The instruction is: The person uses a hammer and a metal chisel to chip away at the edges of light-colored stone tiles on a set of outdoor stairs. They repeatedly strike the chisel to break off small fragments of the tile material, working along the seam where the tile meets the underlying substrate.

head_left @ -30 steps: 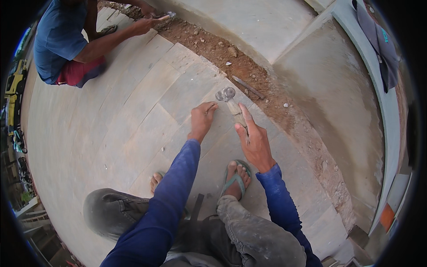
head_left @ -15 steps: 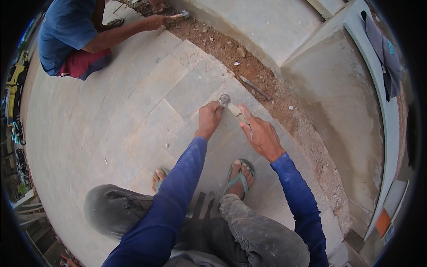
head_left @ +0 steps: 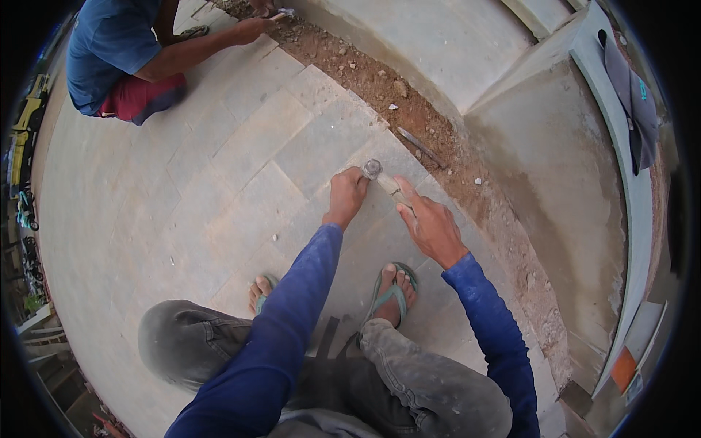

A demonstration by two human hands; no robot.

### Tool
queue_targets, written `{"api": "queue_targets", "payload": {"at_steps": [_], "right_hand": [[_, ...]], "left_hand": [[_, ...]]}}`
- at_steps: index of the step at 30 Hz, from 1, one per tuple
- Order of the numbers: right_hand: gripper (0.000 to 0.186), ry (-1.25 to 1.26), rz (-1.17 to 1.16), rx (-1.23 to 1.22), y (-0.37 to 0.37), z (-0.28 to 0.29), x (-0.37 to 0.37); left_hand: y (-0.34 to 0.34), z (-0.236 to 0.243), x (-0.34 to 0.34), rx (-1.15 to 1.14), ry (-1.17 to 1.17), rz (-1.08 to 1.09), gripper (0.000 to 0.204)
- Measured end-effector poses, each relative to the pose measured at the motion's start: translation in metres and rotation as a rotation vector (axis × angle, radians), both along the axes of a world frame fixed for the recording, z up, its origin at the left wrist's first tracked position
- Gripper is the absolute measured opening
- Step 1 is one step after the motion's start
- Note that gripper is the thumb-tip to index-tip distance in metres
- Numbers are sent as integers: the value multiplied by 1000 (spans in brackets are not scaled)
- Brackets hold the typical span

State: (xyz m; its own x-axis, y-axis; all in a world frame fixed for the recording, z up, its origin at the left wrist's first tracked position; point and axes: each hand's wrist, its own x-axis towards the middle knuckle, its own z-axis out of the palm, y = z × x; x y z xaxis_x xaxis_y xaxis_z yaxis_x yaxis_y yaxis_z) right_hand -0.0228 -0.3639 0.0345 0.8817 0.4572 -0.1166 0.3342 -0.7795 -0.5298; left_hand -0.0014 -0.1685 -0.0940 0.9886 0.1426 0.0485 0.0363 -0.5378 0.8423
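Note:
My right hand [head_left: 431,223] grips the pale handle of a hammer [head_left: 387,182], whose round, grey metal head is right at the fingertips of my left hand [head_left: 347,194]. Those left fingers are pinched together low over the paving slabs [head_left: 285,190]; what they hold is hidden by the head and too small to make out. A thin grey bar [head_left: 422,147] lies in the dirt beyond the slabs' edge, up and right of both hands. My sandalled feet stand on the paving below them.
A person in a blue shirt [head_left: 109,51] squats at upper left, holding a tool at the dirt trench [head_left: 343,58]. Smooth concrete [head_left: 540,168] and a curved edge with grey cloth [head_left: 631,109] are at right. Yellow vehicles [head_left: 29,117] and motorbikes stand at far left.
The hammer head has swung down from above my left fingers onto the spot beside them, tilting over. The surroundings have shifted slightly in view.

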Motion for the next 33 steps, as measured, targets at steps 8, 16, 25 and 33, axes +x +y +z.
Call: {"api": "queue_targets", "payload": {"at_steps": [8,16,25,33], "right_hand": [[61,-78,-61,148,11,20,6],[63,-32,-34,55,10,11,12],[63,-28,-23,20,7,11,12],[62,-18,-76,107,1,1,-2]], "left_hand": [[2,-1,2,-71,-39,-29,15],[1,-4,3,-84,-91,-3,16],[2,-3,4,-80,-59,-31,15],[4,5,2,-2,25,-55,14]]}}
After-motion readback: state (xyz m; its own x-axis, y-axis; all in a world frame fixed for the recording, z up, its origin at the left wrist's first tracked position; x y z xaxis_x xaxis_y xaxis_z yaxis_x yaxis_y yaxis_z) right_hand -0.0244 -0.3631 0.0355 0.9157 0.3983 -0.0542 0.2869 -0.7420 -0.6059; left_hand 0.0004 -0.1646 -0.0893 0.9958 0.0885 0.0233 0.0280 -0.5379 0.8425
